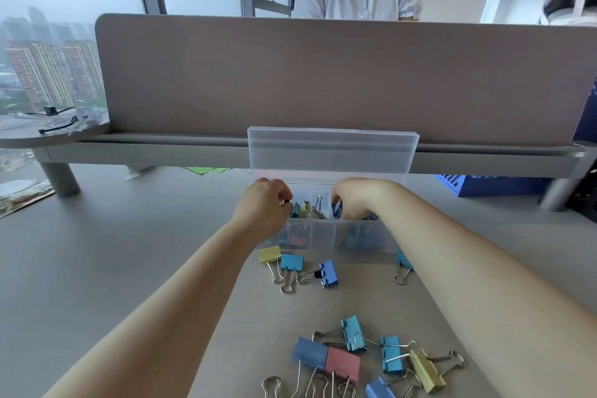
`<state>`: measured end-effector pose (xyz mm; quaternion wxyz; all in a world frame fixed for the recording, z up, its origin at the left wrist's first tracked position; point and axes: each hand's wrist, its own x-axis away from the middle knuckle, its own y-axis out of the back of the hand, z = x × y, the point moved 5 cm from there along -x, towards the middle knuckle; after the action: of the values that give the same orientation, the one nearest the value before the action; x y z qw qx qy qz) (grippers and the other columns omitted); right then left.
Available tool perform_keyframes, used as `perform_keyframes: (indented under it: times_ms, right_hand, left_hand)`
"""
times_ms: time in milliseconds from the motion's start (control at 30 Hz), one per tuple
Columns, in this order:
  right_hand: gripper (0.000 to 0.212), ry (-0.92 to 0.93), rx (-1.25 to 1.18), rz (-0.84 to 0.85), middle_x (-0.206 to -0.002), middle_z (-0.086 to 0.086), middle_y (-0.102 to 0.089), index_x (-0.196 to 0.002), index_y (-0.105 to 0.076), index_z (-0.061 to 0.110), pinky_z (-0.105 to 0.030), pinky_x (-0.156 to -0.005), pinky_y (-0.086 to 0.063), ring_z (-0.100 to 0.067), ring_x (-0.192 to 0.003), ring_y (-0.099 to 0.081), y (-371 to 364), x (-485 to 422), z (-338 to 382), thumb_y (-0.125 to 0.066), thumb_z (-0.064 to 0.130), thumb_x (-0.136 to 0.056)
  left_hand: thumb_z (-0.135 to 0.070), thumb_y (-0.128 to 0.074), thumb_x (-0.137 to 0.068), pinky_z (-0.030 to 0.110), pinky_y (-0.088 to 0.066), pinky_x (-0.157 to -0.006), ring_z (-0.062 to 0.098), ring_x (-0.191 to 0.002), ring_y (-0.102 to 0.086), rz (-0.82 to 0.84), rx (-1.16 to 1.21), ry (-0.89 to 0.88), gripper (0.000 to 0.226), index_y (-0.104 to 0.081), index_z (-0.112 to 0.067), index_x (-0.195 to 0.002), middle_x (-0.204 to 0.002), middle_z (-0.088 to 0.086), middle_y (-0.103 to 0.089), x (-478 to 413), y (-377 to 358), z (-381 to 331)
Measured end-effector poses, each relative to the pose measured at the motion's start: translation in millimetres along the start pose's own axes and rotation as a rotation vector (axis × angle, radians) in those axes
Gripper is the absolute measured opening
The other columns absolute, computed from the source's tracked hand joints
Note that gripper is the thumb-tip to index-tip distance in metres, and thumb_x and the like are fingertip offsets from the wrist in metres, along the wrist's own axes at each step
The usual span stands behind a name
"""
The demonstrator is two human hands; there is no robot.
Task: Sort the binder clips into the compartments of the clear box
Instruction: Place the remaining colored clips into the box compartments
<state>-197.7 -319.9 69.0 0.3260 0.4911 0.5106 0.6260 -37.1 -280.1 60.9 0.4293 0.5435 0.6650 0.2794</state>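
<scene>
Left hand (265, 203) is pinching a clip (286, 202) over the clear box (323, 237). Right hand (355, 200) grip unclear. Loose binder clips (342, 362) are lying behind both wrists.

the grey desk (129, 268) carries the clear box (323, 240), scattered binder clips (342, 363) and a green paper sheet (206, 169).

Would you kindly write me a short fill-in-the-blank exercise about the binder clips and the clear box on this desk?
1. The left hand and the right hand are both at the clear box, whose lid is ____, not shut.
2. Before the box's front wall, the leftmost binder clip is ____.
3. In the near pile, the dark blue binder clip lies flush against a neighbouring binder clip coloured ____.
Missing words: open; yellow; pink.
</scene>
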Motion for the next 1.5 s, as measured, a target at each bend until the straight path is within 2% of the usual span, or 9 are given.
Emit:
perform_keyframes:
  times_ms: [333,467,633,867,1267,1333,1400,1467,1500]
  right_hand:
    - [0.030,0.077,-0.156,-0.107,-0.116,-0.002,-0.057,-0.116,-0.059,0.019,-0.024,-0.058,-0.042,-0.023,-0.097,-0.056,1,4,-8,-0.064,0.019,-0.087]
    - [0.024,0.081,-0.119,-0.120,-0.109,-0.005,-0.060,-0.111,-0.060,0.015,-0.029,-0.070,-0.048,-0.022,-0.091,-0.056,2,6,-6,-0.062,0.020,-0.087]
    - [0.017,0.037,-0.064,-0.079,-0.068,-0.005,-0.043,-0.073,-0.055,0.010,-0.027,-0.051,-0.029,-0.019,-0.059,-0.035,-4,4,-3,-0.051,0.009,-0.089]
    - [0.023,0.085,-0.076,-0.138,-0.075,-0.006,-0.052,-0.065,-0.052,0.020,-0.030,-0.060,-0.037,-0.023,-0.069,-0.044,0,10,-2,-0.058,0.015,-0.086]
    - [0.013,0.136,-0.287,-0.255,-0.092,0.000,-0.065,-0.089,-0.069,0.011,-0.024,-0.062,-0.046,-0.017,-0.081,-0.059,23,16,-4,-0.057,0.010,-0.092]
    - [0.023,0.123,-0.263,-0.191,-0.108,-0.011,-0.067,-0.106,-0.067,0.002,-0.036,-0.079,-0.054,-0.029,-0.095,-0.062,21,14,0,-0.054,0.012,-0.090]
    - [0.026,0.103,-0.178,-0.055,-0.095,-0.023,-0.062,-0.096,-0.064,-0.003,-0.041,-0.071,-0.054,-0.040,-0.085,-0.059,16,12,3,-0.059,0.018,-0.082]
    - [0.023,0.076,-0.100,0.051,-0.083,-0.014,-0.057,-0.087,-0.062,0.003,-0.035,-0.063,-0.049,-0.029,-0.075,-0.056,17,12,4,-0.064,0.025,-0.080]
    - [0.032,0.072,-0.061,0.084,-0.097,-0.011,-0.063,-0.102,-0.065,0.005,-0.037,-0.075,-0.054,-0.026,-0.088,-0.061,18,10,3,-0.067,0.030,-0.081]
  left_hand:
    - [-0.014,-0.051,-0.093,0.025,-0.041,-0.081,0.023,-0.102,-0.055,-0.009,-0.033,-0.003,0.024,-0.063,-0.012,-0.114,-0.119,0.008,-0.056,3,2,-2]
    - [-0.013,-0.050,-0.094,0.025,-0.041,-0.079,0.023,-0.100,-0.055,-0.018,-0.031,0.001,0.023,-0.064,-0.012,-0.112,-0.118,0.007,-0.057,3,2,-2]
    - [-0.012,-0.046,-0.095,0.023,-0.039,-0.076,0.021,-0.099,-0.054,-0.039,-0.035,-0.005,0.025,-0.064,-0.012,-0.112,-0.117,0.006,-0.057,5,1,-2]
    - [-0.013,-0.040,-0.097,0.027,-0.041,-0.080,0.024,-0.100,-0.056,-0.016,-0.065,-0.036,0.028,-0.065,-0.010,-0.109,-0.114,0.008,-0.059,5,-2,-3]
    - [-0.013,-0.042,-0.096,0.028,-0.043,-0.081,0.025,-0.099,-0.056,0.013,-0.064,-0.033,0.027,-0.065,-0.008,-0.109,-0.112,0.010,-0.061,5,-1,-4]
    - [-0.013,-0.043,-0.096,0.029,-0.043,-0.080,0.026,-0.099,-0.056,0.012,-0.063,-0.036,0.026,-0.065,-0.008,-0.109,-0.112,0.010,-0.061,6,-1,-4]
    - [-0.013,-0.043,-0.096,0.029,-0.042,-0.080,0.026,-0.099,-0.056,0.009,-0.061,-0.040,0.026,-0.065,-0.008,-0.109,-0.112,0.010,-0.061,6,-1,-4]
    - [-0.013,-0.043,-0.097,0.028,-0.042,-0.078,0.026,-0.098,-0.056,0.010,-0.064,-0.046,0.026,-0.065,-0.008,-0.109,-0.111,0.010,-0.061,6,-1,-3]
    - [-0.013,-0.043,-0.097,0.028,-0.042,-0.078,0.025,-0.098,-0.056,0.010,-0.066,-0.047,0.026,-0.065,-0.008,-0.109,-0.111,0.010,-0.061,5,-2,-3]
